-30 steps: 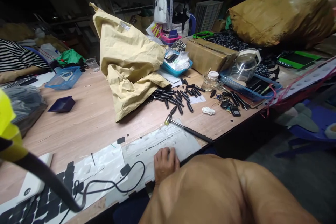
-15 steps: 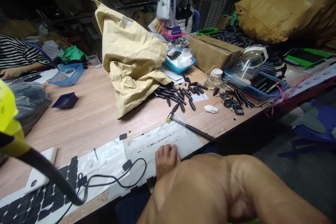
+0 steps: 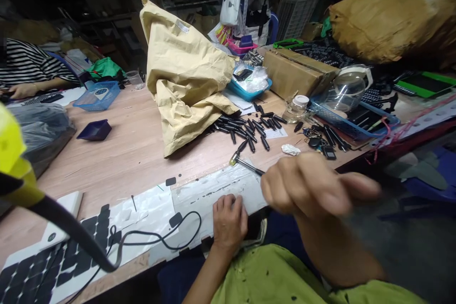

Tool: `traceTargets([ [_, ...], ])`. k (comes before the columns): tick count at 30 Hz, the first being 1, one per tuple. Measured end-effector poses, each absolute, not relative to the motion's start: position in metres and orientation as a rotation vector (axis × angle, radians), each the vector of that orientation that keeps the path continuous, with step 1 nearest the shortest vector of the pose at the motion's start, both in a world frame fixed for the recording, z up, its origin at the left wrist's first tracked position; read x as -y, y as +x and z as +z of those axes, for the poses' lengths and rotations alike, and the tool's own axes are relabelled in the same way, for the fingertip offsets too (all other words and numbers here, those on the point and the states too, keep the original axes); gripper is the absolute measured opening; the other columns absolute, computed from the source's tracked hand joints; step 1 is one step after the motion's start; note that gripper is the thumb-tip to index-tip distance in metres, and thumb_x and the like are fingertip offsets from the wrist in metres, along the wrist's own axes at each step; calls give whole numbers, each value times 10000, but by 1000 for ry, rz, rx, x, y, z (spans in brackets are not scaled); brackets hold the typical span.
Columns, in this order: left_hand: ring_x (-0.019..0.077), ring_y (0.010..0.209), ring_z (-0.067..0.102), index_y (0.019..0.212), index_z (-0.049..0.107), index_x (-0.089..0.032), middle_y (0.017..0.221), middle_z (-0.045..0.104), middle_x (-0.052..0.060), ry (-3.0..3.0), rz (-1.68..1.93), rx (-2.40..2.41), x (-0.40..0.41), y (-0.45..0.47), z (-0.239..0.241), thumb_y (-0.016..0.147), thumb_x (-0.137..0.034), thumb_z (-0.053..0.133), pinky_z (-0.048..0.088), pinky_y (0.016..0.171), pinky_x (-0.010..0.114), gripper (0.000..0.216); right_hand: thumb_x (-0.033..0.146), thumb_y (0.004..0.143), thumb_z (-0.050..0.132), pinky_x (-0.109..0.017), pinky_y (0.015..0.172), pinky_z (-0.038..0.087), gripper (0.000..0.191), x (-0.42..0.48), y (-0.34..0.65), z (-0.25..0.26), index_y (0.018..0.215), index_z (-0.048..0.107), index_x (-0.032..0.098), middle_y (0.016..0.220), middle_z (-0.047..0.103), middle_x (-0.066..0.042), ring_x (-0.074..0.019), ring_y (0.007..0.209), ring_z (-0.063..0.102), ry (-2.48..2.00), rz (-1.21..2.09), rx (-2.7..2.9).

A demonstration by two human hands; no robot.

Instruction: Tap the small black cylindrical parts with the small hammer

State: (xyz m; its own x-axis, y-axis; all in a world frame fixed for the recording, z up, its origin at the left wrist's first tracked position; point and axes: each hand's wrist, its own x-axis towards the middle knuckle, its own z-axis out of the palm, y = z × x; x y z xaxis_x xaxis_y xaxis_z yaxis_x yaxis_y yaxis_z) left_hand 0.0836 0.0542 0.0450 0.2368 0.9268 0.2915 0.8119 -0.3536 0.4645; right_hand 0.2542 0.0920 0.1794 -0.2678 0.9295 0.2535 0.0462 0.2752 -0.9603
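Note:
My left hand (image 3: 230,218) rests on a scuffed pale sheet (image 3: 203,194) at the table's front edge, fingers spread low and holding nothing. Close to the camera, my right hand (image 3: 309,183) is raised in the air, slightly blurred. Its fingers are curled inward, and whatever they may hold is hidden. Behind it lies a hammer (image 3: 245,164) with a yellowish face; the right hand covers part of its handle. Several black pen-shaped pieces (image 3: 249,128) are heaped past the hammer, beside a crumpled tan paper bag (image 3: 188,76).
A black cable (image 3: 156,237) loops across dark panel cells (image 3: 32,270) at the left front. A yellow-and-black flexible arm (image 3: 53,209) crosses the near left. Farther back stand a cardboard box (image 3: 292,73), a blue basket (image 3: 370,126) and a glass jar (image 3: 297,108). Someone in a striped sleeve (image 3: 39,64) sits at far left.
My right arm, which filled the lower foreground, has swung back, bringing the right hand into view over the table edge. The left hand stays on the sheet. The view has shifted slightly.

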Motion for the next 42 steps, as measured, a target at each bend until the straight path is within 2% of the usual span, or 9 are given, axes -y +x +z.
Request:
traceTargets([
  [3, 234, 876, 612, 1042, 715, -241, 923, 663, 75, 2172, 885, -1529, -62, 82, 57, 838, -189, 586, 523, 783, 375, 248, 600, 925, 487, -274, 478, 352, 411, -107, 271, 166, 939, 673, 233, 583, 475, 31, -118, 479, 398, -1127, 999, 1537],
  [6, 188, 820, 622, 1068, 707, -215, 858, 649, 46, 1937, 985, -1511, -91, 87, 75, 869, -202, 550, 522, 764, 319, 254, 439, 847, 608, -316, 649, 427, 242, -112, 283, 129, 938, 701, 234, 733, 592, -26, -181, 702, 525, -1609, 532, 1677],
  [9, 174, 820, 637, 1064, 718, -197, 863, 663, 36, 1810, 984, -1575, -140, 99, 96, 877, -221, 551, 515, 766, 296, 251, 334, 833, 612, -346, 741, 416, 242, -109, 287, 85, 1031, 712, 240, 921, 653, -82, -236, 859, 549, -1918, 141, 1795],
  [16, 243, 1052, 669, 1075, 723, -159, 1051, 738, 112, 1687, 621, -1861, -244, 139, 119, 931, -283, 546, 486, 880, 313, 260, 258, 955, 481, -333, 730, 356, 216, -101, 277, 52, 917, 689, 215, 828, 613, -82, -227, 823, 518, -1895, -313, 2000],
  [19, 281, 1121, 657, 1070, 717, -173, 1155, 723, 147, 1681, 471, -1920, -262, 153, 114, 923, -368, 577, 481, 879, 337, 280, 249, 954, 490, -331, 727, 346, 201, -100, 276, 54, 896, 680, 213, 819, 602, -79, -225, 816, 506, -1866, -342, 1993],
  [24, 283, 1149, 641, 1034, 710, -216, 1226, 687, 127, 1751, 398, -1947, -264, 151, 103, 877, -274, 601, 469, 870, 348, 200, 251, 955, 492, -331, 727, 353, 195, -101, 274, 53, 886, 671, 216, 823, 605, -75, -224, 811, 505, -1875, -335, 1981],
  [31, 221, 1016, 643, 927, 690, -249, 1026, 740, 33, 1675, 524, -1936, -217, 100, 93, 829, -200, 660, 447, 776, 288, 114, 251, 947, 496, -328, 746, 392, 176, -107, 278, 51, 900, 661, 212, 853, 619, -84, -229, 844, 544, -1865, -227, 1961],
  [38, 213, 980, 599, 877, 704, -225, 921, 702, 18, 1719, 676, -1831, -176, 65, 76, 767, -105, 695, 464, 857, 312, 164, 270, 919, 516, -324, 760, 459, 118, -100, 284, 59, 947, 619, 223, 931, 675, -93, -238, 891, 624, -1815, -21, 1824],
  [42, 224, 986, 593, 906, 728, -224, 936, 689, 29, 1761, 730, -1772, -175, 64, 72, 763, -138, 719, 474, 883, 333, 167, 277, 904, 527, -298, 634, 439, 148, -94, 279, 68, 1014, 616, 233, 846, 713, -54, -230, 782, 666, -1948, 150, 1748],
])
